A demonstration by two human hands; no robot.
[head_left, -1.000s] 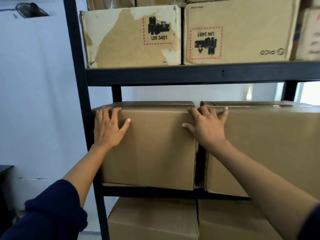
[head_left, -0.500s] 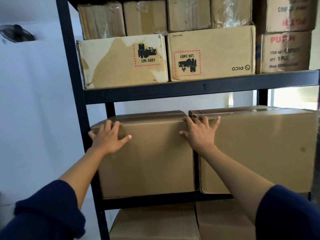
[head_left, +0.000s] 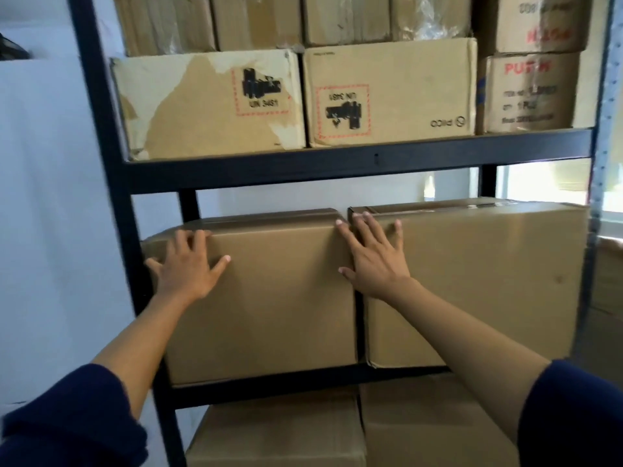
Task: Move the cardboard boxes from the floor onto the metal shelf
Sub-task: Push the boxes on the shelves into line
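A plain brown cardboard box (head_left: 276, 315) sits on the middle level of the black metal shelf (head_left: 337, 170), at its left end. My left hand (head_left: 187, 264) lies flat with spread fingers on the box's upper left front. My right hand (head_left: 374, 254) lies flat over the box's upper right corner, its fingers reaching onto the larger cardboard box (head_left: 488, 284) beside it. Both boxes stand upright, side by side, with a narrow gap between them.
The level above holds several worn cartons, one with a torn white face (head_left: 209, 102) and one labelled PICO (head_left: 391, 92). More cartons (head_left: 279, 433) fill the level below. A white wall is on the left, a bright window behind the shelf's right post.
The view has drawn back and tilted up, showing more of the upper level. Both hands stay flat on the box front; the box sits further in on the shelf.
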